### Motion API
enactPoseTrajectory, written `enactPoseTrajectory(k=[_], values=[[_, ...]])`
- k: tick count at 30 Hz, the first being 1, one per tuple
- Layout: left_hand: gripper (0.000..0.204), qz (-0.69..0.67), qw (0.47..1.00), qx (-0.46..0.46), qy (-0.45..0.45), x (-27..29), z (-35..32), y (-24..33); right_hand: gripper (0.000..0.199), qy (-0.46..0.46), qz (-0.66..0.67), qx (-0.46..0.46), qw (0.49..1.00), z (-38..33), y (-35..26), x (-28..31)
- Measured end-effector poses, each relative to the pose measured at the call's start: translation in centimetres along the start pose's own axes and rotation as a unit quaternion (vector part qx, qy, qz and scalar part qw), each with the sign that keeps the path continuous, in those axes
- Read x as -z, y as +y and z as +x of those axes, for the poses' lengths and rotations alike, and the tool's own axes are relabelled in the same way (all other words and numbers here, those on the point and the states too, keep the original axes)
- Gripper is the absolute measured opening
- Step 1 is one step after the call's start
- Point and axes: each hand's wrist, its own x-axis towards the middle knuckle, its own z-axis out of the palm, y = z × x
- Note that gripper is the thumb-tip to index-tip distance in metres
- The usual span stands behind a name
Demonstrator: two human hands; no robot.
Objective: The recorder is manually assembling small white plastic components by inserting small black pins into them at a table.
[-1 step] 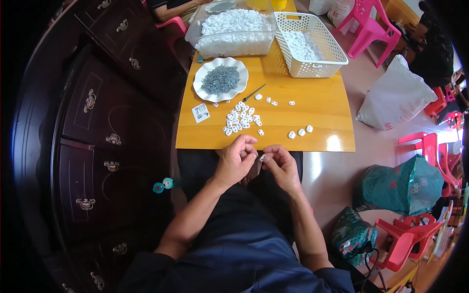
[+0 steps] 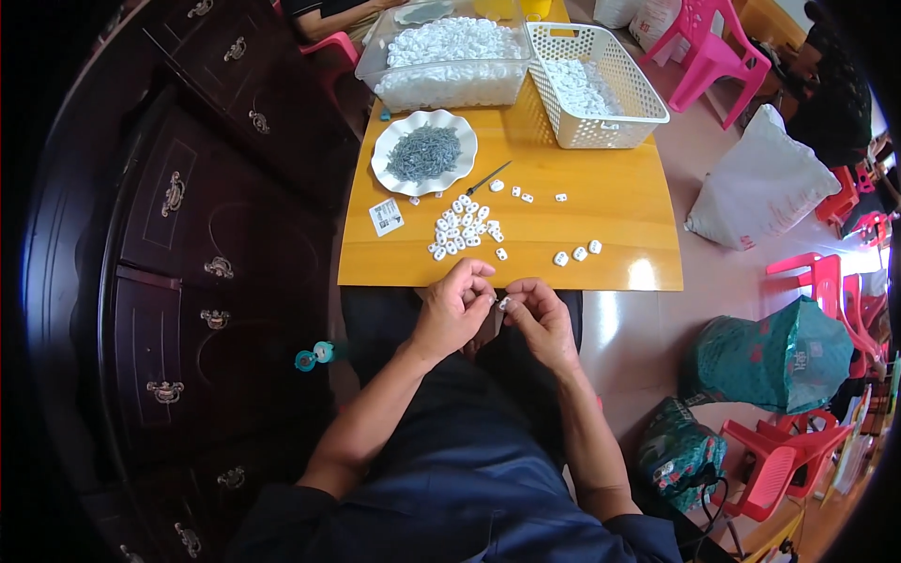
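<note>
Grip of right hand [image 2: 547, 330] is pinched on small white plastic piece [image 2: 504, 303], held before near edge of yellow wooden worktop [image 2: 601, 216]; left hand [image 2: 450, 311] is pressed together at fingertips alongside, contents can't be told. White oval pieces [image 2: 466, 220] are clustered beyond.

Right hand [image 2: 546, 327] pinching small white piece [image 2: 504, 303], left hand [image 2: 450, 312] alongside — scattered pieces [image 2: 472, 241], yellow tabletop [image 2: 624, 192]

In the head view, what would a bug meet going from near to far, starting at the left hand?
Left hand → loose white pieces → wavy-edged white plate → big clear tub.
</note>
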Motion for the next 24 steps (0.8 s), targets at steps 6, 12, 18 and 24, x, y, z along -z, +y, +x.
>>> enactPoseTrajectory(k=[6,12,18,24], values=[[0.027,0.016,1.000,-0.019,-0.009,0.06,0.01,-0.43,0.017,-0.007,-0.081,0.007,0.997,0.07,-0.51,-0.13],[0.028,0.030,0.999,-0.014,-0.012,-0.08,0.09,-0.21,0.016,0.014,-0.126,0.029,0.992,0.34,-0.17,0.14],[0.030,0.027,1.000,0.001,-0.013,-0.14,-0.03,-0.20,0.015,0.025,-0.116,0.038,0.992,0.28,0.06,0.11],[0.031,0.042,0.999,-0.012,-0.010,-0.14,-0.09,-0.55,0.016,-0.001,-0.136,0.013,0.991,0.13,-0.64,0.04]])
